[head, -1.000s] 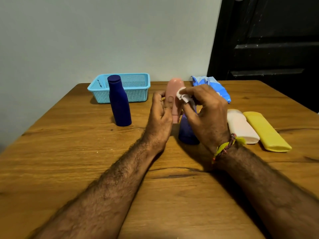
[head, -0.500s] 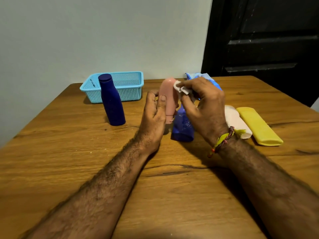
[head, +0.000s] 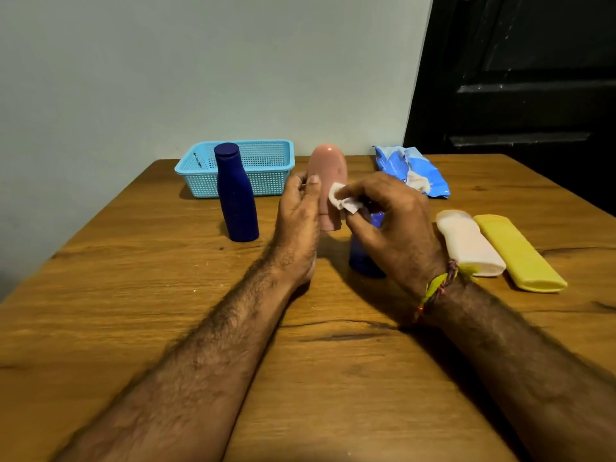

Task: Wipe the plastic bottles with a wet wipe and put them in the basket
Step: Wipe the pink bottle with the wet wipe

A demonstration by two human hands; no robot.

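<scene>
Bottles (head: 236,195) stand and lie across a wooden surface (head: 133,295) at a pale wall. At far left, an aqua basket (head: 266,168) sits against the wall, with a tall navy bottle upright just in front of it. At centre, the left hand (head: 296,225) has its grip curled round a pink bottle (head: 328,171), held upright with the rounded end up. The right hand (head: 390,225) pinches a white wipe (head: 341,201) in its grip and presses it to the pink bottle's side. A blue bottle (head: 365,265) stands mostly hidden behind that hand. Farther back lies a blue wipes pack (head: 410,170). At right, a white bottle (head: 470,243) and a yellow bottle (head: 520,255) lie side by side, touching.
</scene>
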